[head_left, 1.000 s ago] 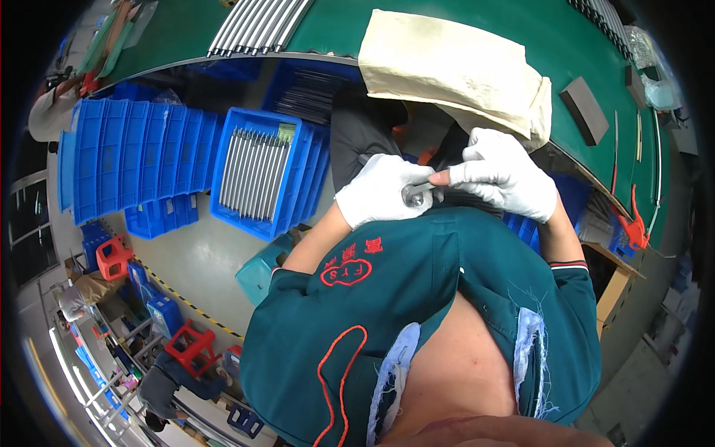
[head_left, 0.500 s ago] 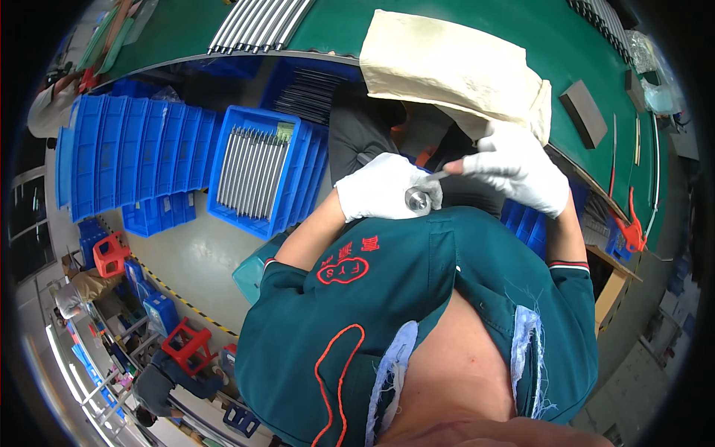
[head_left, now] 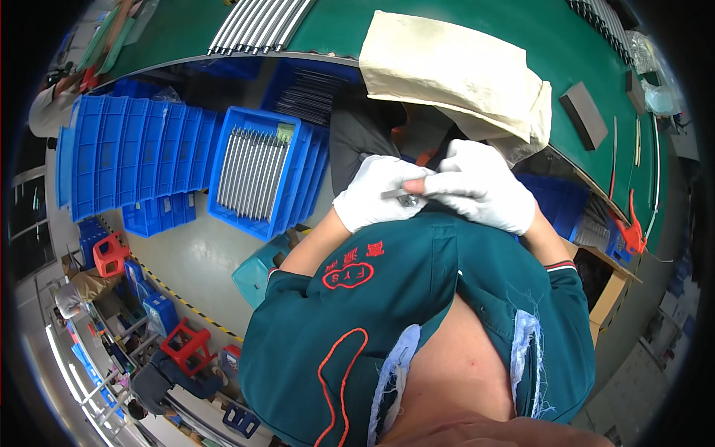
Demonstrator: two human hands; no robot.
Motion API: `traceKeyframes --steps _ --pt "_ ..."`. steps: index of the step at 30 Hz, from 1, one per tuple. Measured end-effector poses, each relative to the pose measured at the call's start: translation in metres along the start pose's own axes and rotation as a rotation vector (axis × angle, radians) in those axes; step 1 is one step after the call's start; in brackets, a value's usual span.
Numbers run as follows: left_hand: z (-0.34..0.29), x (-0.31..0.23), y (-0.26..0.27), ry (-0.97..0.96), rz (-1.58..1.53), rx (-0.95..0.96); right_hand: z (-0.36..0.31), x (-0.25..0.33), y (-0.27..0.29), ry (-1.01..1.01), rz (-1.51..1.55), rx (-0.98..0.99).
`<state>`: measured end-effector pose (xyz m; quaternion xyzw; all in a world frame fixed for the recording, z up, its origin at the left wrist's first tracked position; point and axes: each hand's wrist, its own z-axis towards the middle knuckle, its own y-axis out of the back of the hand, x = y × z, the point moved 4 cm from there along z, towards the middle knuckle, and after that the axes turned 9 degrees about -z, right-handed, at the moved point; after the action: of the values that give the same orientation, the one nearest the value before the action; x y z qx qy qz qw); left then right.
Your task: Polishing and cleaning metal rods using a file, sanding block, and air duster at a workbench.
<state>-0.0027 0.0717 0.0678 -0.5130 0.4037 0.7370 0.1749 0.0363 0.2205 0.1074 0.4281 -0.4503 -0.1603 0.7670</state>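
In a white glove, my left hand [head_left: 372, 192] is closed around a metal rod whose round, shiny end [head_left: 409, 200] peeks out by the fingers; most of its length is hidden. My right hand [head_left: 480, 186], gloved too with a bare thumb tip showing, pinches a thin grey flat strip [head_left: 392, 194]. That strip lies across the rod's end, close against my left fingers. Both hands meet just in front of my green shirt. What the strip is made of is too small to tell.
A cream cloth [head_left: 439, 63] drapes over the green table's edge ahead. Metal rods [head_left: 261, 22] lie on the table, and more fill a blue crate [head_left: 257, 167] at left beside stacked blue crates [head_left: 138, 153]. A grey block [head_left: 583, 115] and red-handled pliers [head_left: 633, 227] are at right.
My right hand has come left and slightly down with the strip, onto the rod's end. My left hand still grips the rod, whose end is now partly covered.
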Motion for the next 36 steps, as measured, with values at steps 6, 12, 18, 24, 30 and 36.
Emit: traceKeyframes --steps 6,12,18,24,30,36 --pt "-0.003 0.001 0.000 0.018 -0.032 -0.050 0.002 0.005 0.005 0.004 -0.044 0.013" --pt "-0.003 -0.004 0.001 -0.046 0.009 -0.069 -0.004 0.001 0.005 -0.015 -0.024 -0.061" --pt "-0.005 -0.005 0.001 0.058 -0.081 -0.201 -0.031 -0.017 0.008 -0.245 0.035 -0.057" --pt "-0.005 -0.009 0.003 -0.065 0.109 -0.197 -0.016 -0.003 0.001 -0.114 0.066 -0.089" --pt "-0.006 -0.008 -0.002 -0.067 0.107 -0.118 -0.001 0.009 -0.001 0.016 -0.072 -0.002" --pt "-0.005 -0.006 -0.005 -0.067 0.156 -0.101 -0.002 0.006 -0.006 0.008 -0.028 0.057"
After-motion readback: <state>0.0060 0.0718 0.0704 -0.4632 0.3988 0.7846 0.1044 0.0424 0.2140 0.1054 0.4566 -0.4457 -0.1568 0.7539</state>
